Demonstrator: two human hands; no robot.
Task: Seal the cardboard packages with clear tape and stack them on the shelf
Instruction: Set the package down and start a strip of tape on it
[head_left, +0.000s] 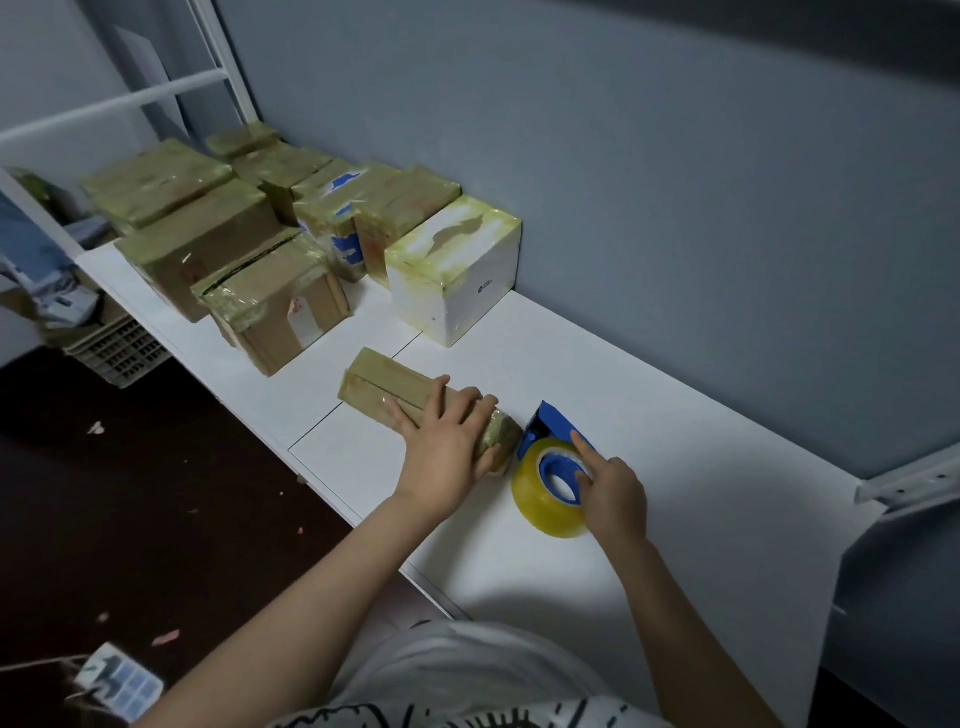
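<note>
Both my arms reach forward, my left hand (448, 441) flat with fingers (439, 399) spread, my right hand (615, 496) curled, forefinger straight.

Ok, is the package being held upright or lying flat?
Lying flat: the package rests lengthwise on the shelf, left hand on top.

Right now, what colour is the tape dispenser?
The tape dispenser is blue; head view shows it.
</note>
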